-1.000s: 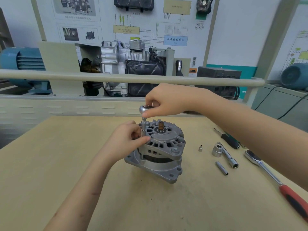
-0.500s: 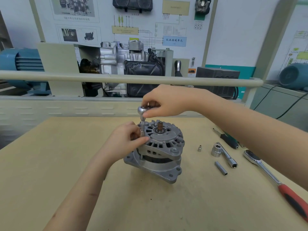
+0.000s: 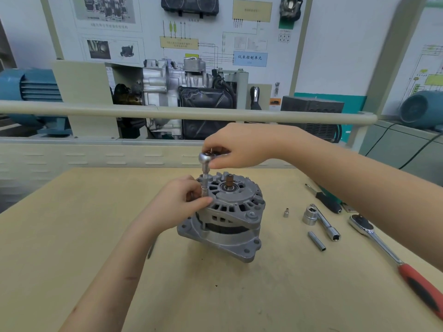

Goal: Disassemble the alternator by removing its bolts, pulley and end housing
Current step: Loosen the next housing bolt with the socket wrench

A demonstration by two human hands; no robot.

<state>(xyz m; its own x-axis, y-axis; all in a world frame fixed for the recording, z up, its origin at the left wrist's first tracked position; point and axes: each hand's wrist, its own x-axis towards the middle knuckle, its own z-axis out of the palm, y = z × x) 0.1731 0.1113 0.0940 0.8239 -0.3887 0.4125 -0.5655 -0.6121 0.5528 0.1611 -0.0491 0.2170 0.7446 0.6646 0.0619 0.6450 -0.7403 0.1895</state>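
The alternator stands shaft-up on the tabletop. The socket rises vertically at its left rim; left hand pinches it, right hand grips the ratchet above, probably on a bolt.

- I see the alternator standing on the wooden table, shaft end up.
- My left hand pinches the socket extension that stands upright at the housing's rim.
- My right hand grips the small ratchet on top of that extension.
- To the right lie loose sockets, a screwdriver and a red-handled ratchet.
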